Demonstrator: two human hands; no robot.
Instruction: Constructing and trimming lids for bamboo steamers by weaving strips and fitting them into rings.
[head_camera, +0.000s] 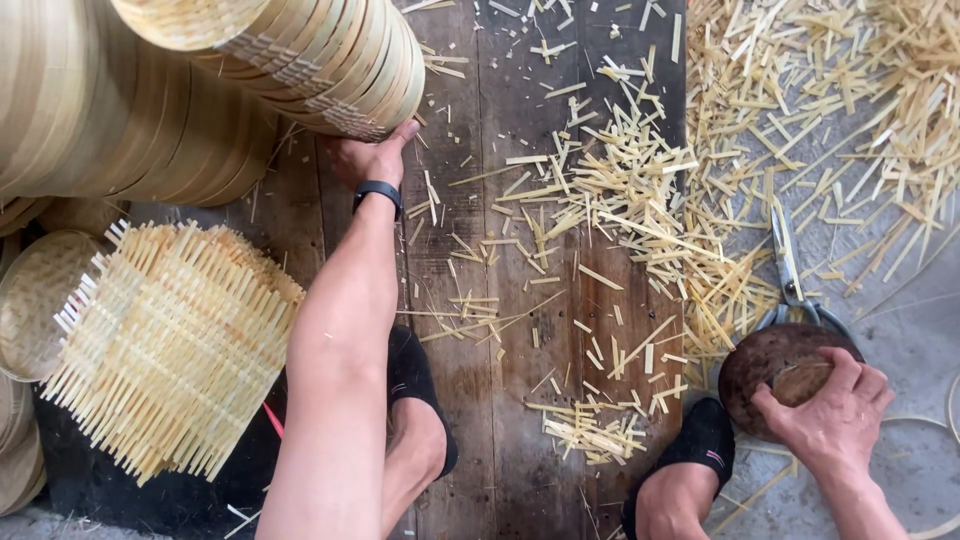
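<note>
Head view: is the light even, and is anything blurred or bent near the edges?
Head view: soft, even daylight with no glare; faint shadows under the left hand and the woven mat. The offcuts on the plank and the shears are sharp. The stacked rims bulge at the top-left edge, from the wide lens. The right hand is crisp.

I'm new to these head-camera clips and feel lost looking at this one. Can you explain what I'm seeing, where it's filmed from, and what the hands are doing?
The camera sits on a person's head and looks down at their own arms and feet. The left hand, with a dark wristband, touches a stack of round bamboo rims. The right hand grips a round brown block beside shears. Cut bamboo strips litter the wooden board. Woven bamboo mats are piled at left.
</note>
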